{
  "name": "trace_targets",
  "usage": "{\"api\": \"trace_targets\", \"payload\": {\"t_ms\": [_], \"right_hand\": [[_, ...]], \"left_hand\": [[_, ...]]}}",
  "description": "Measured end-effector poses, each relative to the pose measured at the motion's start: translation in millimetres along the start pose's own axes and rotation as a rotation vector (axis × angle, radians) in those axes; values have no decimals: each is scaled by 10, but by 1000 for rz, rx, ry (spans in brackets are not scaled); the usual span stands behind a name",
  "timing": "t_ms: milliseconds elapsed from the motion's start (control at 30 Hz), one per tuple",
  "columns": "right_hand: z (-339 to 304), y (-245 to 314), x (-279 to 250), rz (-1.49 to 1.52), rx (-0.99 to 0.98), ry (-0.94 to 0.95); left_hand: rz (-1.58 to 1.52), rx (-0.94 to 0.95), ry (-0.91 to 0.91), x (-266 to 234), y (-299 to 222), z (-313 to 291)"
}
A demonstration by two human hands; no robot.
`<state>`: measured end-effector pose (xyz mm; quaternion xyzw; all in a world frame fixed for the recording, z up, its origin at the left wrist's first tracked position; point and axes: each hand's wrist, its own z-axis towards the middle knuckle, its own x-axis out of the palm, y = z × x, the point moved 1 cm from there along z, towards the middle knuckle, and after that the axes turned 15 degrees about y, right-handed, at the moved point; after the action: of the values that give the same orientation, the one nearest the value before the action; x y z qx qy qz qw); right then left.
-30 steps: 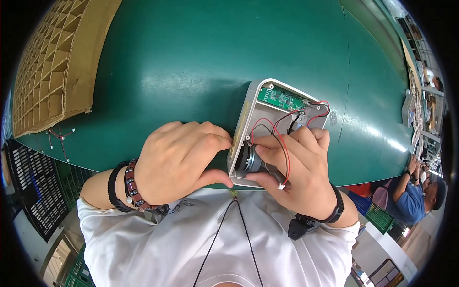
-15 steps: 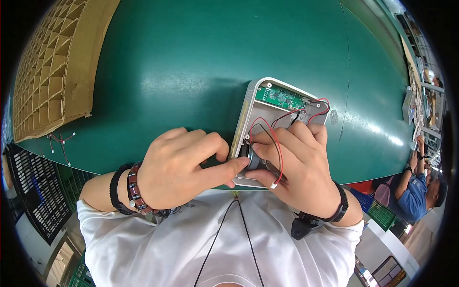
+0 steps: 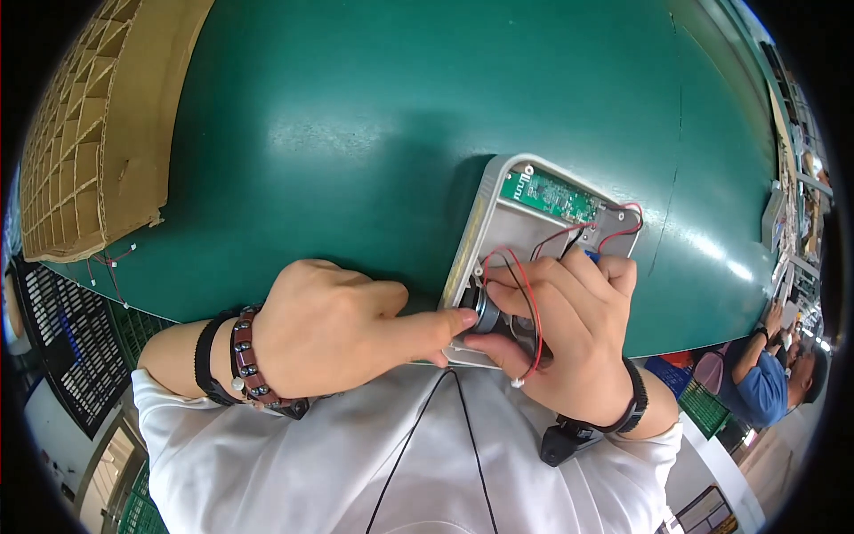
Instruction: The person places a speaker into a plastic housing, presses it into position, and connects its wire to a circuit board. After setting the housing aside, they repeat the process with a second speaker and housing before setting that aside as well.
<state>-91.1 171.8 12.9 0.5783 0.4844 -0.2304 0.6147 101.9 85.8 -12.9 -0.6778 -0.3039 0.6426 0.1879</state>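
A light grey plastic housing (image 3: 471,227) lies open side up near the table's front edge, tilted to the right. Inside its far end sits a green circuit board (image 3: 551,196), with red and black wires (image 3: 532,294) running from it. A round dark speaker with a metallic rim (image 3: 486,311) stands on edge at the housing's near left corner. My right hand (image 3: 569,329) reaches into the housing, thumb and fingers closed about the speaker. My left hand (image 3: 347,329) presses its index fingertip on the speaker's rim, thumb at the housing's outer wall, other fingers curled. A white plug (image 3: 518,383) hangs by my right thumb.
A cardboard box with dividers (image 3: 133,133) stands on the green table (image 3: 356,80) at far left. Loose wires with white plugs (image 3: 111,262) lie in front of it. Black and green crates (image 3: 71,347) are below left. Another person (image 3: 761,383) works at the far right.
The housing and both hands appear shifted slightly right and nearer in the picture. My left index finger reaches farther over the wall onto the speaker; my right hand keeps its grip.
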Motion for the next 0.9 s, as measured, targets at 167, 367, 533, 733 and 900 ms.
{"api": "trace_targets", "payload": {"t_ms": [167,367,533,733,900], "right_hand": [[29,14,-70,-28,-10,20],[-86,-59,83,106,-79,-330],[-195,8,-71,64,-144,-407],[-151,-9,-322,56,-294,-428],[-77,-91,-212,420,-193,-509]], "left_hand": [[124,-62,-5,15,-84,3],[26,10,18,-187,-104,100],[59,70,-276,-376,-224,237],[-130,184,-251,-495,-365,425],[-436,187,-188,-493,-263,513]]}}
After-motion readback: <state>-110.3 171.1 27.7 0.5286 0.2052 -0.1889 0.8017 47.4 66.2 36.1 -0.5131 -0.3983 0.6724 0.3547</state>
